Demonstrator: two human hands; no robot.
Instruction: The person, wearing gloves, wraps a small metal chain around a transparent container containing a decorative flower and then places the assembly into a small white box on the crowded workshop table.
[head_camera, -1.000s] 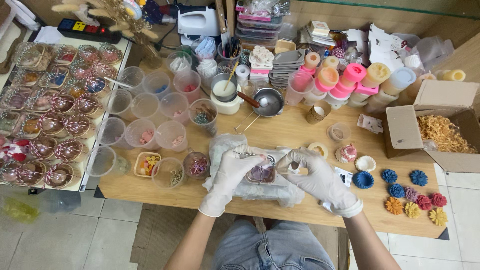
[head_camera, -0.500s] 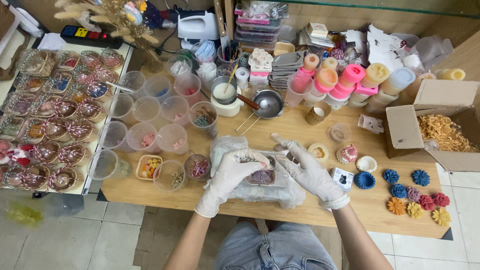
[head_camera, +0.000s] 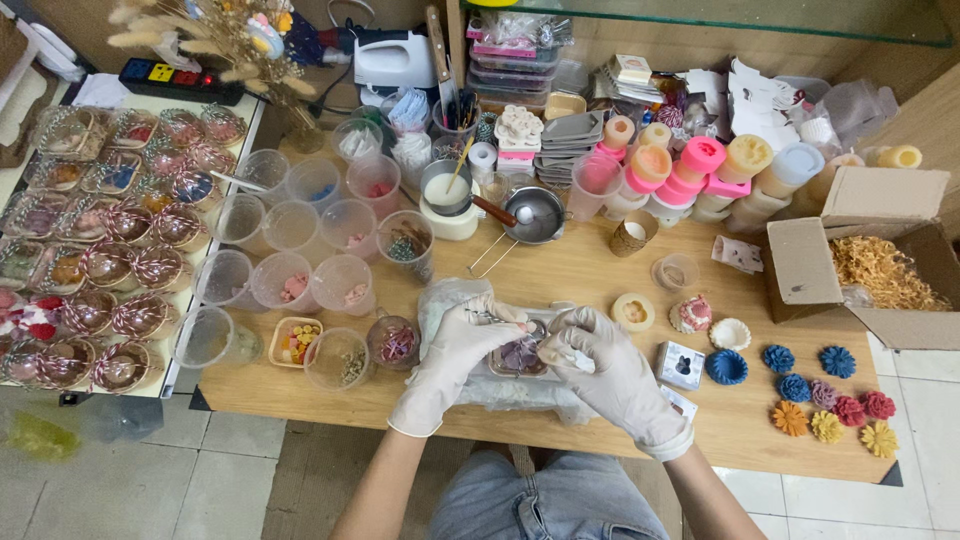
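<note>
Head view: both gloved hands meet over a small shallow tray (head_camera: 520, 358) that sits on a sheet of clear plastic wrap (head_camera: 450, 300) at the near edge of the desk (head_camera: 580, 275).

The left hand (head_camera: 462, 352) is curled narrow around thin metal tweezers (head_camera: 500, 319), whose tips point toward the purple filling in the tray, just beyond the fingertips. The right hand (head_camera: 600, 365) is also closed narrow, thumb and forefinger pinched on something small and pale right at the tray's edge; what it is cannot be made out. The 2 hands almost touch above the tray.

To place a small piece well here, the tray should stay flat on the wrap, the right hand steadying its rim while the tweezers come down nearly upright, so the piece sets where it is meant to and the filling is not dragged. Both wrists would do best resting on the desk edge, with a light grip on the tweezers.

Left of the left hand stand a small dish of coloured bits (head_camera: 296, 341) and several clear plastic cups (head_camera: 340, 283). Beyond both hands sits a small metal pot (head_camera: 535, 213). To the right of the right hand lie a blue flower-shaped piece (head_camera: 727, 366) and a cluster of coloured flower pieces (head_camera: 835, 405), well apart from the work, with an open cardboard box (head_camera: 800, 265) farther off.
</note>
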